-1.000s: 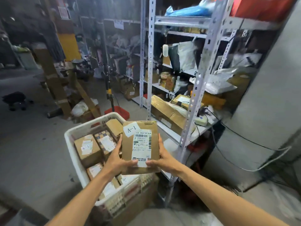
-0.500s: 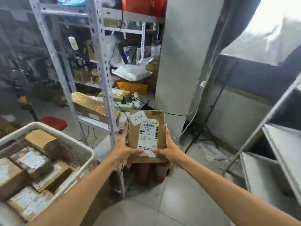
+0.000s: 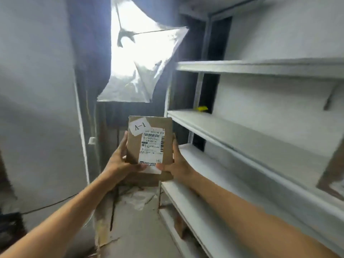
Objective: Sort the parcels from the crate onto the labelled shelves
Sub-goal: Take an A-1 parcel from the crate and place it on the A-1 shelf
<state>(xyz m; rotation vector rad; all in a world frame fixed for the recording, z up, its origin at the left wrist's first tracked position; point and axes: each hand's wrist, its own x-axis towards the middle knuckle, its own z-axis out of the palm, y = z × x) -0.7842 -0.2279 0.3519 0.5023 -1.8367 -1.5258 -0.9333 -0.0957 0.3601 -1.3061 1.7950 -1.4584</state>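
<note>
A brown cardboard parcel [image 3: 134,146] with a white "A-1" sticker and a barcode shipping label is held upright at chest height. My left hand [image 3: 119,161] grips its left edge, thumb across the lower front. My right hand [image 3: 176,162] grips its right edge the same way. Just to the parcel's right stands a white shelving unit [image 3: 242,131] with several bare boards. The crate is out of view.
A bright softbox light [image 3: 141,58] hangs ahead above the parcel, in front of a dark curtain. A grey wall [image 3: 37,90] runs along the left. A small yellow tag [image 3: 202,108] sits at the back of the middle shelf. Cables and debris lie on the floor.
The view has swung right, away from the crate and the cluttered metal rack, to face the white shelves. Both hands still hold the same parcel, now raised slightly.
</note>
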